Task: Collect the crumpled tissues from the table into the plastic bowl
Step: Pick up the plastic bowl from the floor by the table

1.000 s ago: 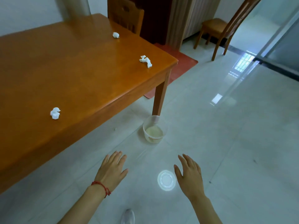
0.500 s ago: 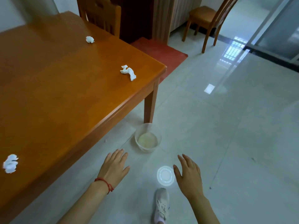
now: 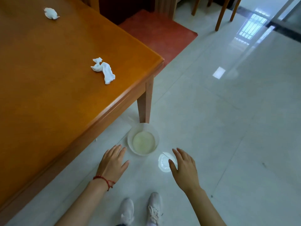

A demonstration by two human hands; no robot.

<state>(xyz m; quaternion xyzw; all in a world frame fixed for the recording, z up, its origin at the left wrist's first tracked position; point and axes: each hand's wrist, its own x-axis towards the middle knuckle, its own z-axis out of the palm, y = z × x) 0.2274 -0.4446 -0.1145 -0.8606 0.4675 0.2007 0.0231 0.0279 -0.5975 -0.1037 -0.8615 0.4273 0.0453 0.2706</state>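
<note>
A clear plastic bowl (image 3: 130, 142) stands on the tiled floor beside the table leg (image 3: 145, 103). Two crumpled white tissues lie on the orange wooden table (image 3: 48, 79): a long one (image 3: 103, 70) near the corner and a rounder one (image 3: 50, 13) at the far edge. My left hand (image 3: 112, 162) hovers with fingers spread just left of the bowl, empty. My right hand (image 3: 184, 167) is spread too, right of the bowl, partly over a bright round light patch (image 3: 163, 163) on the floor.
A red mat (image 3: 159, 31) lies behind the table. Chair legs (image 3: 219, 18) stand at the top right by a glass door. My two white shoes (image 3: 141, 209) are at the bottom edge. Glossy tiles stretch to the right.
The view has moved forward and down toward the bowl. Both hands have come closer to it. The nearest tissue on the table has left the view, and both shoes now show.
</note>
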